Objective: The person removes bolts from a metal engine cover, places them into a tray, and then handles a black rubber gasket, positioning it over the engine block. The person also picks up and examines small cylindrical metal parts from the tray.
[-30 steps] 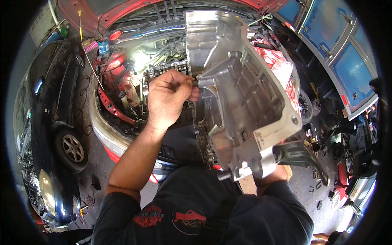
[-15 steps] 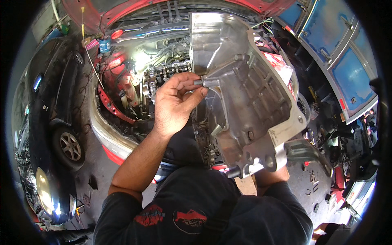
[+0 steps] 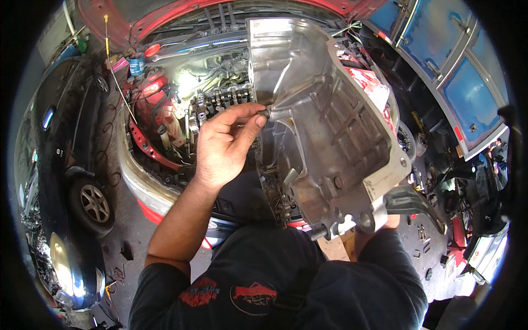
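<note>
A large grey cast-metal housing (image 3: pixel 352 132), like an oil pan, is held up over the front of the car with its ribbed hollow side showing. My left hand (image 3: pixel 223 148) is closed in a pinch at its inner edge, thumb and forefinger on a small dark bolt (image 3: pixel 264 114) beside a raised boss. My right hand is hidden behind the casting; only a bit of skin near the right wrist (image 3: pixel 391 221) shows below it. A threaded bolt (image 3: pixel 318 234) sticks out of the casting's lower end, and a dark bracket (image 3: pixel 415 204) juts out to the right.
Behind the casting lies the open engine bay with an exposed cylinder head (image 3: pixel 223 100), under a raised red hood (image 3: pixel 231 14). A dark car (image 3: pixel 63 165) stands at the left. Blue doors (image 3: pixel 467 88) and scattered tools (image 3: pixel 422 242) are at the right.
My left hand has shifted slightly left and down, and the small bolt shows less between its fingertips. The casting has moved a little to the left in view.
</note>
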`<action>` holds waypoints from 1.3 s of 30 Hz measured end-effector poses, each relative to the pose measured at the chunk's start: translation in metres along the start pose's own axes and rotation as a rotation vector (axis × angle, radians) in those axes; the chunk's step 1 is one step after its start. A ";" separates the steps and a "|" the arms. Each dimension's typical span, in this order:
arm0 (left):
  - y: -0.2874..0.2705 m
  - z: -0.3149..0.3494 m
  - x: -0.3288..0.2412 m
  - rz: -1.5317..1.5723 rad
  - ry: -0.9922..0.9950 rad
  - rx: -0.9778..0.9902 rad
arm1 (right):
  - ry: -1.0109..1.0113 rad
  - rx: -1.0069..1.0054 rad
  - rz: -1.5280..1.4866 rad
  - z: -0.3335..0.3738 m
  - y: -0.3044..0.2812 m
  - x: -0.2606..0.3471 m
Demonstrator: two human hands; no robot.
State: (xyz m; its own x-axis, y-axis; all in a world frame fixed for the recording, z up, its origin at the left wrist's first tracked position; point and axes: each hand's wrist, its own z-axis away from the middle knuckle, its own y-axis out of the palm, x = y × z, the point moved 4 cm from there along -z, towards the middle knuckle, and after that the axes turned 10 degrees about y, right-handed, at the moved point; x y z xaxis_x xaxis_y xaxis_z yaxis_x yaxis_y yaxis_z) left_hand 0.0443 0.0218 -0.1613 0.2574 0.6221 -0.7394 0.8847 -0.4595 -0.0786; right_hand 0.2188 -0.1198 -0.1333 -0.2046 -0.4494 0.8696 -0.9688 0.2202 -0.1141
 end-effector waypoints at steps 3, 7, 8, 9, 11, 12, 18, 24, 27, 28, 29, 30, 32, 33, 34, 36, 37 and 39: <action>0.004 0.000 0.002 -0.015 -0.023 -0.003 | 0.009 0.008 0.011 -0.003 0.001 0.001; 0.004 -0.005 0.008 0.027 -0.060 0.041 | 0.020 0.015 0.018 -0.005 0.001 0.002; 0.003 -0.006 0.009 0.048 -0.085 0.045 | 0.026 0.018 0.023 -0.005 0.001 0.003; 0.001 -0.006 0.011 0.067 -0.119 0.043 | 0.031 0.020 0.026 -0.005 0.001 0.003; -0.004 -0.006 0.008 0.066 -0.070 0.030 | 0.043 0.017 0.037 -0.004 0.000 0.002; -0.007 -0.006 0.006 0.065 -0.048 0.021 | 0.044 0.018 0.037 -0.004 0.000 0.003; -0.018 -0.013 0.000 -0.042 -0.024 0.123 | 0.055 0.018 0.063 -0.001 -0.005 0.004; -0.016 -0.011 0.008 0.181 -0.188 0.081 | 0.061 0.013 0.088 0.004 -0.008 0.007; -0.014 -0.009 0.011 0.272 -0.231 0.073 | 0.067 0.013 0.099 0.005 -0.010 0.008; -0.013 -0.009 0.012 0.305 -0.244 0.062 | 0.071 0.011 0.105 0.004 -0.011 0.008; -0.012 -0.009 0.011 0.304 -0.239 0.067 | 0.072 0.010 0.109 0.005 -0.011 0.008; -0.012 -0.009 0.011 0.299 -0.236 0.065 | 0.071 0.010 0.107 0.004 -0.012 0.009; -0.011 -0.009 0.010 0.286 -0.239 0.063 | 0.071 0.009 0.113 0.005 -0.013 0.009; -0.011 -0.009 0.009 0.278 -0.247 0.064 | 0.070 0.010 0.115 0.005 -0.013 0.009; -0.010 -0.009 0.009 0.272 -0.253 0.059 | 0.073 0.009 0.115 0.005 -0.013 0.009; -0.010 -0.008 0.009 0.261 -0.265 0.029 | 0.076 0.008 0.121 0.006 -0.014 0.010; -0.009 -0.007 0.009 0.257 -0.270 0.011 | 0.074 0.011 0.118 0.006 -0.014 0.011; -0.008 -0.006 0.010 0.273 -0.260 -0.022 | 0.076 0.009 0.127 0.006 -0.014 0.011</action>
State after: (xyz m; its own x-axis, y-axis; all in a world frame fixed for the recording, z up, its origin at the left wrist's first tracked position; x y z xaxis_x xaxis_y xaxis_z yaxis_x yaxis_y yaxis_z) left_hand 0.0427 0.0356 -0.1641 0.3803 0.2955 -0.8764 0.8061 -0.5705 0.1574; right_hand 0.2296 -0.1332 -0.1249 -0.3147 -0.3511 0.8818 -0.9370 0.2630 -0.2297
